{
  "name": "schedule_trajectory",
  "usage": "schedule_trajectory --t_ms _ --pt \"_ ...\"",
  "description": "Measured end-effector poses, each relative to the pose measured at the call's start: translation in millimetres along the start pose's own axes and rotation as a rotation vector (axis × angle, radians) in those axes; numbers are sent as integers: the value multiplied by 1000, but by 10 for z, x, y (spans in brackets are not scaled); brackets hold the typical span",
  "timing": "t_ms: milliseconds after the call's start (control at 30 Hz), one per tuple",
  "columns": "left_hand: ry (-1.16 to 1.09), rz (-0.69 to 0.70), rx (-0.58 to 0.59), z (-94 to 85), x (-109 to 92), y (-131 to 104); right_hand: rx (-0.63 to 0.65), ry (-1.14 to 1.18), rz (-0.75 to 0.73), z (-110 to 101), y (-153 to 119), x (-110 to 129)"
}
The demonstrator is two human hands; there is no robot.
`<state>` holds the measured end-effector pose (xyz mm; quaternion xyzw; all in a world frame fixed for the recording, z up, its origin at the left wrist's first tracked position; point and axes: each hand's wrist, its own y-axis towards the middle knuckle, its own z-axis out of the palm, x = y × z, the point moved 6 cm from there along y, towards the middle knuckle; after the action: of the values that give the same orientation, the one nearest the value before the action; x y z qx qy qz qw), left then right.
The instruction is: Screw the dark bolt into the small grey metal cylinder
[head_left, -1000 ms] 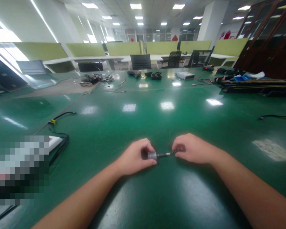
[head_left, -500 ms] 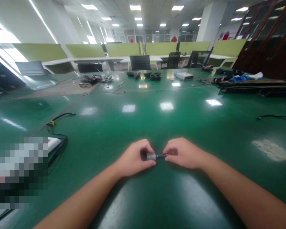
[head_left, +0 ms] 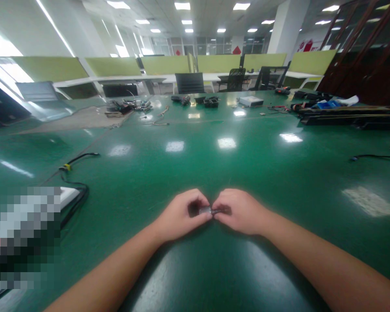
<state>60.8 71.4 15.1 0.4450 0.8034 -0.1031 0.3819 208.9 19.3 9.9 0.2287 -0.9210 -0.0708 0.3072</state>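
Uneven grip could skew the dark rod (head_left: 216,211) against the grey cylinder (head_left: 205,210)
Fingers of the left hand (head_left: 179,216) pinch the cylinder near six o'clock over the worktop (head_left: 195,171); those of the right hand (head_left: 243,212) pinch the rod at its three o'clock

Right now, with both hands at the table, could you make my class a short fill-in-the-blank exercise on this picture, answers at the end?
1. While the right hand pinches a thin dark piece, the grey cylinder sits in the grasp of the ____ hand.
2. The glossy tabletop is coloured ____.
3. On the left, the black cable has a small band coloured ____.

Missing words: left; green; yellow.
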Motion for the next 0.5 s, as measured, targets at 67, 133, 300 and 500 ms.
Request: schedule_trajectory --t_ms 67,133,300,500 --pt "23 -1 4 11 5 -3 4 4 5 8 2 -11" --pt "36 -7 3 16 11 -7 4 8 4 12 4 -19" --pt "26 -19 -12 10 23 -14 6 14 -27 5 -7 5" --pt "8 -17 -3 12 24 0 -1 24 -18 0 -4 16"
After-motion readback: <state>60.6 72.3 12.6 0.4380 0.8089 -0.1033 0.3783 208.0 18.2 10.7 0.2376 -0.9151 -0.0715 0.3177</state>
